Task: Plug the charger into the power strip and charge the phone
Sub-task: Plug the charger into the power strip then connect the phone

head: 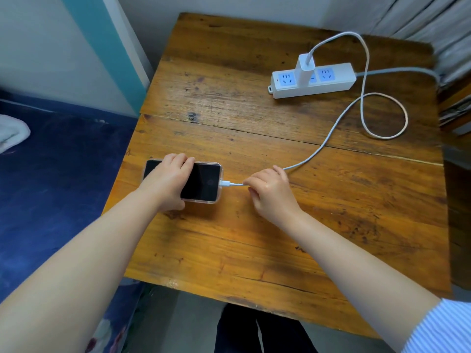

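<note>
Fingers (178,160) of the left hand (167,179) curl over the far edge of one phone (204,182), and the thumb presses the near edge, so this hand is closed around it. That hand covers the left part of the phone, so that part is hidden. What shows of the screen is dark, and a small mark on it is too faint to make out. A see-through case goes around the phone, which lies flat on the wooden table (254,238).

Just right of those fingers, one white plug (224,184) sits pushed into the phone's right end. Right hand (271,191) fingers are pinched shut on the white cable (328,138) just beyond the plug. The fingertips are tucked under the hand, so how they grip is hard to see.

From behind the right-hand fingers the cable runs far away across the table, makes one big loop, and rises to one white charger (304,68). The charger stands in the middle socket of one white power strip (313,80), well away from both hands. Three sockets can be counted: two are free and blue, and the charger hides most of the third. The strip's grey cord (397,71) leaves to the right and goes out of sight near a curtain (433,26).

One striped sleeve (443,327) is cut off at the bottom right corner
</note>
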Demonstrator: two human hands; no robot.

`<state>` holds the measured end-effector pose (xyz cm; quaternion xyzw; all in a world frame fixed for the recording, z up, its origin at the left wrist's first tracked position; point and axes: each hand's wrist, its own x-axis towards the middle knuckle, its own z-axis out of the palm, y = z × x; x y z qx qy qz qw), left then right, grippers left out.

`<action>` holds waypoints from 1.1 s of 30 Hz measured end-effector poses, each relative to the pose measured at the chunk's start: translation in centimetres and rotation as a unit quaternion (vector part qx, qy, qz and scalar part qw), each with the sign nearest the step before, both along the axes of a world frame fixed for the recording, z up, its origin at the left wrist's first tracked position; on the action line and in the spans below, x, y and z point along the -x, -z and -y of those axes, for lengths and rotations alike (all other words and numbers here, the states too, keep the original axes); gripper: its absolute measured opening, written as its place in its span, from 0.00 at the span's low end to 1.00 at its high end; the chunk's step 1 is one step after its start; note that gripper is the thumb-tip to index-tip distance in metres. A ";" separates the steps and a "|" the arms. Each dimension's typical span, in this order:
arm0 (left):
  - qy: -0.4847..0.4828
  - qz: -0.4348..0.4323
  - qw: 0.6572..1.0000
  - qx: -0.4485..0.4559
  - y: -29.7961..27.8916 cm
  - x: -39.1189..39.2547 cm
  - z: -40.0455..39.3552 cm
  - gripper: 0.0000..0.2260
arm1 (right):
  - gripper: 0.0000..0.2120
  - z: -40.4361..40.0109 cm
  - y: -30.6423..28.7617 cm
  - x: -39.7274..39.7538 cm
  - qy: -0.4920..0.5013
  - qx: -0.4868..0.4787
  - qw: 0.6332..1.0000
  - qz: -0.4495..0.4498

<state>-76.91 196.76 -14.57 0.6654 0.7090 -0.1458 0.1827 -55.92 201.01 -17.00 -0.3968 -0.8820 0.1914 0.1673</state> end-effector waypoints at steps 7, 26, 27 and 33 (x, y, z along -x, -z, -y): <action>-0.022 -0.008 0.999 0.044 1.3 1.0 -1.8 0.46 | 0.15 -1.2 1.6 -1.0 -0.003 0.067 0.993 0.097; 0.043 0.035 0.998 -0.011 1.8 -5.3 -2.8 0.34 | 0.20 -1.2 1.8 -3.1 0.017 0.096 0.992 0.085; 0.040 0.049 0.997 -0.036 2.1 -6.3 -3.0 0.31 | 0.21 -1.4 1.7 -3.4 0.027 0.100 0.991 0.085; -0.005 0.108 0.988 -0.107 5.2 -11.4 -2.5 0.24 | 0.21 -2.8 1.1 -5.5 0.068 0.122 0.988 0.072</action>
